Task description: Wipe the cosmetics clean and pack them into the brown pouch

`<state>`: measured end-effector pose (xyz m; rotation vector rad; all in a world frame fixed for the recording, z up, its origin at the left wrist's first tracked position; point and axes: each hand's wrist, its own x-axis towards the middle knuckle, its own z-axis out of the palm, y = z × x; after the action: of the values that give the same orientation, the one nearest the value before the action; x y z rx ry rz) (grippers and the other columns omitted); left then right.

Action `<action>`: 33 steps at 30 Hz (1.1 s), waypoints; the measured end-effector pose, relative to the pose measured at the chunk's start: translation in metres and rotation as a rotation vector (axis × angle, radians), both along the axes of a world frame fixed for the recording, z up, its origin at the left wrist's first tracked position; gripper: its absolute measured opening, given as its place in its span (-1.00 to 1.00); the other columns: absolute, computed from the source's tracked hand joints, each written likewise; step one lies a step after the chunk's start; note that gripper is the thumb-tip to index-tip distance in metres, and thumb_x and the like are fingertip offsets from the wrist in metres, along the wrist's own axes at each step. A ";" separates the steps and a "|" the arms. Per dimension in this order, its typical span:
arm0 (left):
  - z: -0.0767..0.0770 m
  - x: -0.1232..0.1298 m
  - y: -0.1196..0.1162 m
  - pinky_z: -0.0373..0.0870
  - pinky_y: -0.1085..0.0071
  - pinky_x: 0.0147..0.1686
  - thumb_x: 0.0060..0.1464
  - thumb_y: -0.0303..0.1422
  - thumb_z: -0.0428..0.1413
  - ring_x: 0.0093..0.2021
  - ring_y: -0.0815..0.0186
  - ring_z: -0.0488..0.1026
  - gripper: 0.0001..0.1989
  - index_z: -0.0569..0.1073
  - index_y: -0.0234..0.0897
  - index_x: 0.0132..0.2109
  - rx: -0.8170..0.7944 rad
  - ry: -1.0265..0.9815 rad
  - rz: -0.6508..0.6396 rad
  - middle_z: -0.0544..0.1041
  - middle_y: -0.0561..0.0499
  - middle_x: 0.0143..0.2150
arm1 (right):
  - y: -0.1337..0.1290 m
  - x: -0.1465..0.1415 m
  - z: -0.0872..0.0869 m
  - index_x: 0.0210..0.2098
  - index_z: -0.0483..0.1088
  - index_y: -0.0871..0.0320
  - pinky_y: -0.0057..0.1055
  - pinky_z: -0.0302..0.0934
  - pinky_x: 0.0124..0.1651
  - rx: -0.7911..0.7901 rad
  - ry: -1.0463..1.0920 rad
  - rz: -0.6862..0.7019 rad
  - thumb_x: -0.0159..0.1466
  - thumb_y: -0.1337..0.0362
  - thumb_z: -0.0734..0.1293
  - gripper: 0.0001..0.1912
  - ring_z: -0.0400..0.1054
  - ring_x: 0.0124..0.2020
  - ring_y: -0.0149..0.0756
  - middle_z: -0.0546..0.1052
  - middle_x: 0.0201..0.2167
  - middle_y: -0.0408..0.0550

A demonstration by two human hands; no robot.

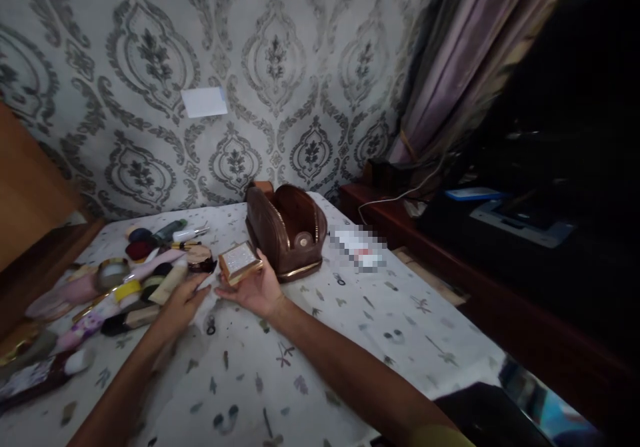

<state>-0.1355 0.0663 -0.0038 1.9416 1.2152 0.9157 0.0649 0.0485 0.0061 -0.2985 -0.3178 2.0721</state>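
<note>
While the right hand is gripping the glittery gold case from below, probably for steadiness, left of the brown bag, the left hand is sitting beside the cosmetics, grip unclear.

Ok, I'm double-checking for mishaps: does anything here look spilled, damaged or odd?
Nothing looks visibly spilled or damaged. What stands out is the pixelated item right of the brown bag; the blocky blur hides what it is. The bottles and containers at the left lie in an overlapping jumble, which looks untidy.
</note>
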 end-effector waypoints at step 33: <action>0.033 0.026 -0.039 0.37 0.26 -0.07 0.21 -0.45 -0.07 -0.06 0.19 0.37 -0.68 0.57 -0.22 -0.11 0.546 0.072 0.099 0.36 -0.09 -0.12 | -0.013 -0.039 -0.018 -0.23 0.40 0.12 -0.54 0.17 -0.57 0.331 -0.564 -0.143 0.10 -0.21 0.39 -0.47 0.24 -0.56 -0.46 0.33 -0.51 -0.24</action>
<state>-0.1096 0.0277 0.0296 2.3651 1.1948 1.3479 0.0264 0.0357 -0.0123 -0.6802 -0.9382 1.7266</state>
